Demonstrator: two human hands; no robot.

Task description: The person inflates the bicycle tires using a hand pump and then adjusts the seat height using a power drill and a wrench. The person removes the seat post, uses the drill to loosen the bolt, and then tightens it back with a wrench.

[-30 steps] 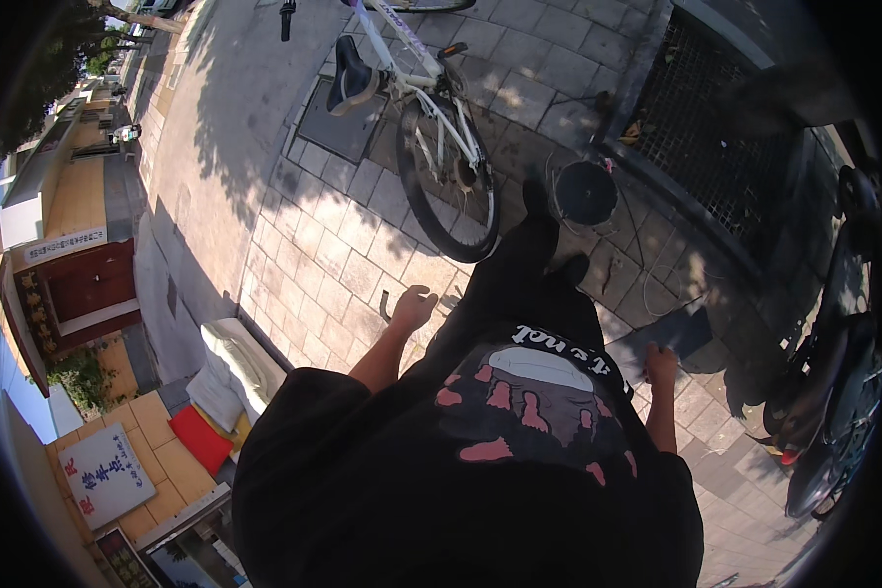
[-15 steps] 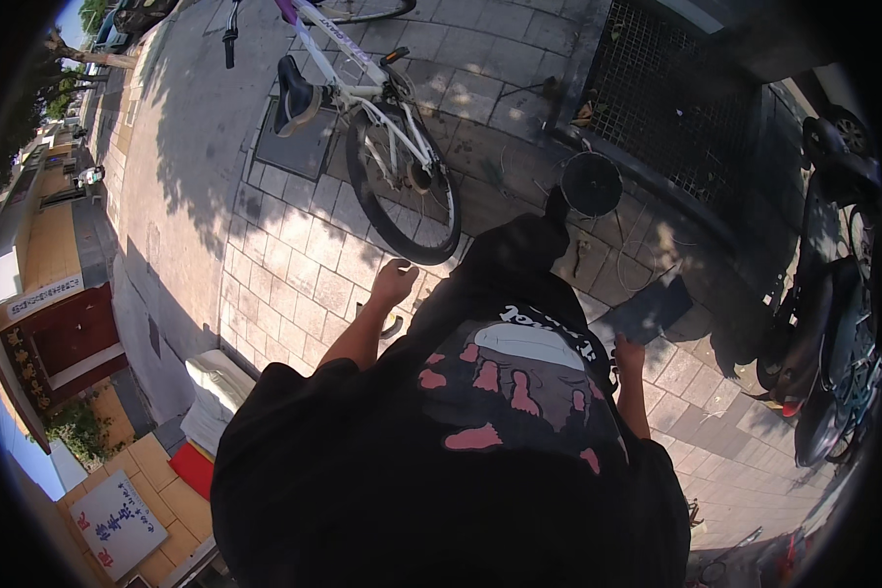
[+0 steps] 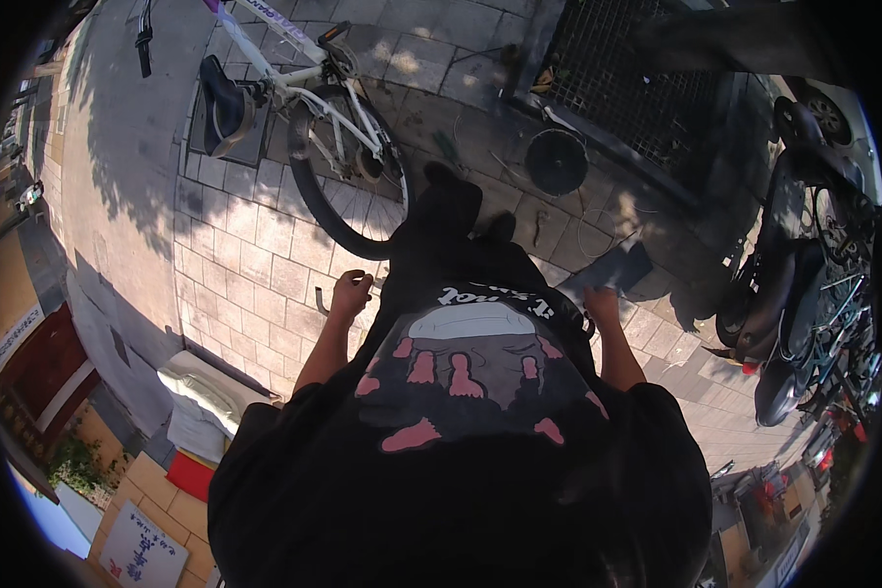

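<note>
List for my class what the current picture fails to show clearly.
Bicycle, head view: front wheel, cut off by the top edge.
Right hand, head view: any object in its grip, hidden by the hand.
Round dark object, head view: contents, if any, lost in shadow.

Sunlit paving, dappled shadows, dim grate; fisheye bends edges, rim black.

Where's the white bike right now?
In the head view, the white bike is at the upper left, on the pale paving. Its rear wheel is just ahead of the person's left hand.
</note>
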